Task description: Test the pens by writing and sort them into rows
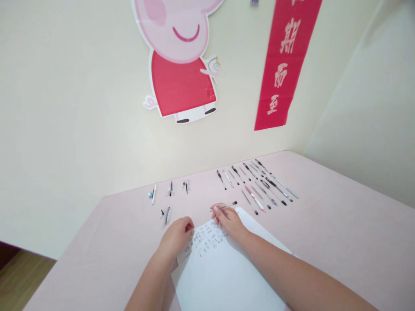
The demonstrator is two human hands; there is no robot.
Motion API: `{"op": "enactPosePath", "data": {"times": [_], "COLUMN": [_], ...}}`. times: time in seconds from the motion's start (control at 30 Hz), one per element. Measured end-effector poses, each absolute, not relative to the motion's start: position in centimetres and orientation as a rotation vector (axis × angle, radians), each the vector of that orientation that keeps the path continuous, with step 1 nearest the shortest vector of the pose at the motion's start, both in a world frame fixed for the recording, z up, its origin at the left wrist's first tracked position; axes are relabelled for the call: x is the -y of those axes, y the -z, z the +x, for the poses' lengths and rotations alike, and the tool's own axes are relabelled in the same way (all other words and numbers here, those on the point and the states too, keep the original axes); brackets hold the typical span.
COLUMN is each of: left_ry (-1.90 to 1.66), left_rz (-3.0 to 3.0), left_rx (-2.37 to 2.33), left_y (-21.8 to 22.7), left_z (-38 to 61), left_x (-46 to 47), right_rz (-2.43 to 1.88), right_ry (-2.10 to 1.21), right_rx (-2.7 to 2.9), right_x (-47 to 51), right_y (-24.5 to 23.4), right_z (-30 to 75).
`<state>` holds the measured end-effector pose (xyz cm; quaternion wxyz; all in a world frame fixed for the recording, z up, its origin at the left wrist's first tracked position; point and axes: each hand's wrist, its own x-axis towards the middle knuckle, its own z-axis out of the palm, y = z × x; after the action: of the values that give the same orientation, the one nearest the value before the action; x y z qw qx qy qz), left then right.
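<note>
A thin grey pen [223, 207] with a black end lies between the fingers of my right hand [228, 219], which is closed on it above the top of the written paper. My left hand [177, 235] rests at the upper left edge of the same white paper [227, 276]. Its fingers are curled together, and whatever they may pinch is hidden. Rows of small dark handwriting [207, 237] cover the upper part of the sheet, between both hands. My right forearm crosses the paper's right side.
Several pens [254, 198], mostly black and grey, lie in rows at the back right. Small pen pieces [166, 216] and a white pen with a blue part [154, 194] lie left. The pink table [340, 233] meets a wall with a pink cartoon cutout [183, 84] and red banner [275, 93].
</note>
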<state>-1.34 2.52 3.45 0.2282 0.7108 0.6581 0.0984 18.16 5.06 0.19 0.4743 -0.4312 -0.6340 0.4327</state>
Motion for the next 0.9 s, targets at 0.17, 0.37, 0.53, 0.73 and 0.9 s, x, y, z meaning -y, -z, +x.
{"op": "enactPosePath", "data": {"times": [0.17,0.37,0.53,0.73,0.9], "left_ry": [-0.303,-0.344,-0.353,-0.351,-0.325], "left_rz": [1.967,1.968,1.947,1.945,1.948], "left_rx": [-1.796,-1.827,-1.877,-1.887,-1.898], "left_y": [-3.3,-3.9,-4.0,-3.5,-3.5], "left_z": [-1.4,-1.6,-1.8,-2.0,-1.9], "left_x": [-2.7,-2.6,-2.5,-2.7,-2.8], "right_rz": [-1.042,-1.066,-1.092,-1.176,-1.193], "right_ry": [-1.103,-1.094,-1.138,-1.102,-1.253], "right_rx": [1.52,1.567,1.547,1.535,1.51], "right_x": [-5.0,-5.0,-4.8,-3.9,-3.0], "right_y": [-1.0,-2.0,-2.3,-3.1,-2.6], "right_z": [18.1,18.3,18.5,19.8,21.1]}}
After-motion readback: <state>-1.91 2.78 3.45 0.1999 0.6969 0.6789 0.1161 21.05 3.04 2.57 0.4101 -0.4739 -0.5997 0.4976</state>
